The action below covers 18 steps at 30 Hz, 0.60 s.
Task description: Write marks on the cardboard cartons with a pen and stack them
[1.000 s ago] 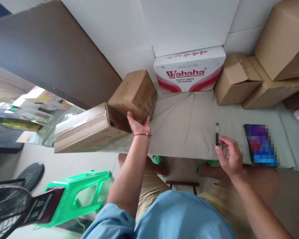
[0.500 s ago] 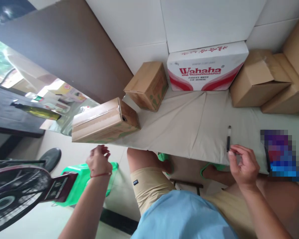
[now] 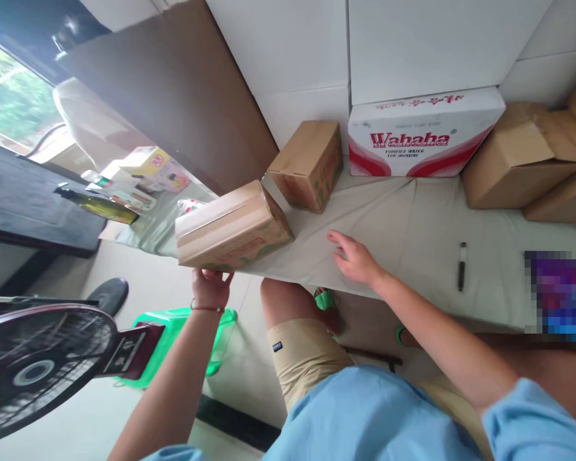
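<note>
My left hand (image 3: pixel 212 288) is at the table's front edge, its fingertips under the overhanging bottom of a long taped cardboard box (image 3: pixel 235 227). Its fingers are partly hidden by the box. Over the cloth-covered table (image 3: pixel 388 218), my right hand (image 3: pixel 352 256) reaches leftward with fingers apart and nothing in them, to the right of that box. Behind stands a smaller cardboard box (image 3: pixel 310 163). A black marker (image 3: pixel 462 266) lies on the cloth at the right.
A white and red Wahaha carton (image 3: pixel 425 134) stands against the wall, with brown boxes (image 3: pixel 518 153) beside it. A blurred-out item (image 3: pixel 561 294) lies far right. At left are a fan (image 3: pixel 38 371), a green bin (image 3: pixel 173 333) and a bottle (image 3: pixel 100 206).
My right hand has moved left from beside the marker toward the long box, and its fingers have spread. My left hand has come up to the box's lower edge. The view has shifted left.
</note>
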Available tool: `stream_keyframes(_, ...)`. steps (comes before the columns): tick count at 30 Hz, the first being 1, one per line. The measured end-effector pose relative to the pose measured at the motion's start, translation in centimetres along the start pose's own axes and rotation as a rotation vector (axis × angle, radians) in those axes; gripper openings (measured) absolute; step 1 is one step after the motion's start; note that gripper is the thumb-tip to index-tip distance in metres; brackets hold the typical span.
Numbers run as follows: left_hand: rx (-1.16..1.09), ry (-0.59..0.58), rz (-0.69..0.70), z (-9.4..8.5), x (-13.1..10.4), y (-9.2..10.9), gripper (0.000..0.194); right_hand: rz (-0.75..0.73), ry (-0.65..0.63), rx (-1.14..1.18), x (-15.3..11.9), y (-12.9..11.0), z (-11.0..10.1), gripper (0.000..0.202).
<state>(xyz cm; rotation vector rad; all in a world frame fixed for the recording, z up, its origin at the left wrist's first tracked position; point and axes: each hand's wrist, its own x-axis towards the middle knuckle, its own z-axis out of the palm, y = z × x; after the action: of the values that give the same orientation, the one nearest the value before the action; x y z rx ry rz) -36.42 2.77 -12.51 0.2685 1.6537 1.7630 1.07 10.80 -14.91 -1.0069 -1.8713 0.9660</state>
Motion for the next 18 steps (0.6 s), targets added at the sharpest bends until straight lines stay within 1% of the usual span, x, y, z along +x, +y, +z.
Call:
stream_keyframes(2,0.021,-0.046,0.001,-0.4,-2.1,-1.2,0.045,0.045,-0.079,0.055,4.1,0.2,3.5,0.068)
stream_keyframes(3,0.035,-0.077,0.003,-0.6,-3.3,-1.8,0.048,0.072,-0.105,0.082,5.7,0.2,5.0,0.071)
stream_keyframes(5,0.06,-0.164,0.011,-0.6,-6.0,-3.1,0.05,0.125,-0.153,0.137,7.7,0.4,7.0,0.066)
stream_keyframes(7,0.071,-0.258,0.03,-0.4,-8.7,-4.6,0.046,0.176,-0.197,0.188,8.3,0.9,7.9,0.056)
stream_keyframes(9,0.065,-0.303,0.061,0.0,-10.6,-6.0,0.034,0.226,-0.213,0.223,7.7,1.7,7.6,0.051)
stream_keyframes(10,0.055,-0.292,0.08,0.1,-11.0,-6.5,0.027,0.251,-0.206,0.231,7.2,2.2,7.0,0.047)
stream_keyframes(11,0.04,-0.26,0.102,0.3,-10.9,-6.8,0.023,0.273,-0.193,0.235,6.5,2.7,6.1,0.043)
stream_keyframes(12,0.02,-0.209,0.125,0.4,-10.5,-6.9,0.023,0.29,-0.178,0.236,5.7,3.2,5.2,0.039)
stream_keyframes(15,-0.062,-0.04,0.171,0.7,-7.3,-6.0,0.032,0.297,-0.176,0.237,3.6,4.0,2.6,0.033)
stream_keyframes(16,-0.087,-0.014,0.167,1.0,-6.1,-5.4,0.033,0.283,-0.194,0.24,3.0,3.9,2.2,0.034)
stream_keyframes(17,-0.109,-0.014,0.15,1.4,-5.0,-4.9,0.035,0.264,-0.22,0.244,2.5,3.6,2.2,0.037)
stream_keyframes(18,-0.127,-0.038,0.124,1.9,-4.1,-4.4,0.037,0.24,-0.249,0.247,2.1,3.2,2.6,0.043)
